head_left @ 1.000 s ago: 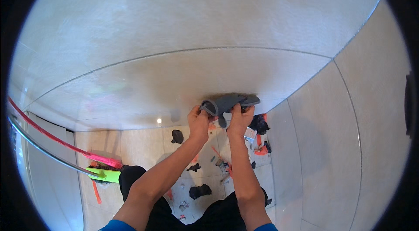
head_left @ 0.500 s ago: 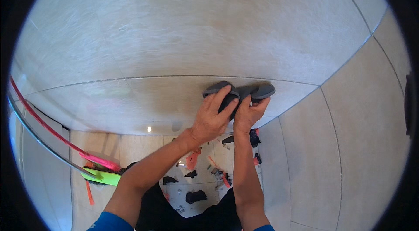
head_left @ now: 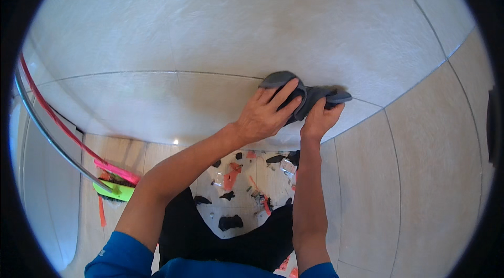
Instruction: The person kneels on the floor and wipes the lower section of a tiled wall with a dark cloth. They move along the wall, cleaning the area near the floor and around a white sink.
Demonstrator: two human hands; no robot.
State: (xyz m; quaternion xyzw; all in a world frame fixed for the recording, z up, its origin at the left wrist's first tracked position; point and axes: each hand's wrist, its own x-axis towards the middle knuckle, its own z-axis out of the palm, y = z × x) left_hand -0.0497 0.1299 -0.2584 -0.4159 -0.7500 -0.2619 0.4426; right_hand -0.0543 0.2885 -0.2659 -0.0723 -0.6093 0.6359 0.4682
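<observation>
Wall: glossy beige tile surface [head_left: 131, 105] with dark seams.
Workpiece: dark-grey soft fabric piece [head_left: 313, 95], held up in front of a seam.
Left hand [head_left: 265, 114]: fingers slightly apart, clamped over the fabric's left part.
Right hand [head_left: 321, 119]: thumb and fingers pinching its right end.
Container: clear plastic package [head_left: 287, 166], contents too small to identify.
Floor: black scraps [head_left: 230, 222], orange-red scraps [head_left: 230, 180].
Left side: lime-green broom head [head_left: 113, 191] beside pink broom head [head_left: 116, 170].

The fabric [head_left: 315, 94] looks dark grey with paler grey edging, the wall [head_left: 220, 26] creamy beige, faintly streaked. Trousers [head_left: 226, 252] are black, sleeves [head_left: 123, 259] blue, the broom head [head_left: 121, 192] lime green.
</observation>
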